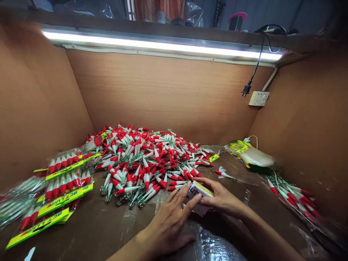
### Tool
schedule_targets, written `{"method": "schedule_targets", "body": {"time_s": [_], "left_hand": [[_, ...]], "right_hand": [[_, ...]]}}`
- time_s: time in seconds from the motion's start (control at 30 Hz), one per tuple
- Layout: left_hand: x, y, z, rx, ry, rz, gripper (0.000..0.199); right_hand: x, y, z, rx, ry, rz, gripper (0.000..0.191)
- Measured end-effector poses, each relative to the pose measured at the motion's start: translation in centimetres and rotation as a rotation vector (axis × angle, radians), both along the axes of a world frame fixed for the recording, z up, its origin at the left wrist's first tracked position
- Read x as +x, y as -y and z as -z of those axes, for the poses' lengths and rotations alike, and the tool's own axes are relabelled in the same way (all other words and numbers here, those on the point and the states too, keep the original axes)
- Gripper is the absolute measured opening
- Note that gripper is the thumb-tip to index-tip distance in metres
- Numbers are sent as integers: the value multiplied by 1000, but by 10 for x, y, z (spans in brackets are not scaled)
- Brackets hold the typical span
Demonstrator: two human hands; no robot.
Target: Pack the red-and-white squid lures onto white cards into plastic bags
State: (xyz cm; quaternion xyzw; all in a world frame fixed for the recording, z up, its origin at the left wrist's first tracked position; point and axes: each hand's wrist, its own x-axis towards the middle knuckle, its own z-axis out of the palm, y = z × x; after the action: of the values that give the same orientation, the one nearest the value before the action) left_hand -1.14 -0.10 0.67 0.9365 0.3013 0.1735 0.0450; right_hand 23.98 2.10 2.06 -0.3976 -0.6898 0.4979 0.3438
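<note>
A small white box (200, 207) with blue print and something yellow at its upper edge is between my two hands near the middle of the table. My left hand (175, 215) presses its fingers and thumb against the left side of it. Around the right side curls my right hand (221, 195), with the thumb towards the front. Just beyond the hands spreads a big heap of red-and-white fishing lures (146, 159) with green metallic ends. Clear plastic packaging (214, 244) lies in front, beneath my forearms.
At left are packed lures with yellow header cards (63, 194). Clear bags with yellow headers (251, 154) and bundled lures (293, 199) lie at right. Board walls enclose the table; a lamp tube (163, 46) and a dangling plug (246, 88) are above.
</note>
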Motion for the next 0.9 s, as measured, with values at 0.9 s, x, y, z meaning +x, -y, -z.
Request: {"method": "schedule_targets", "body": {"time_s": [0.9], "left_hand": [[-21,-18,6,-253,226,-115,84]], "right_hand": [[39,-52,-7,536,576,484,36]]}}
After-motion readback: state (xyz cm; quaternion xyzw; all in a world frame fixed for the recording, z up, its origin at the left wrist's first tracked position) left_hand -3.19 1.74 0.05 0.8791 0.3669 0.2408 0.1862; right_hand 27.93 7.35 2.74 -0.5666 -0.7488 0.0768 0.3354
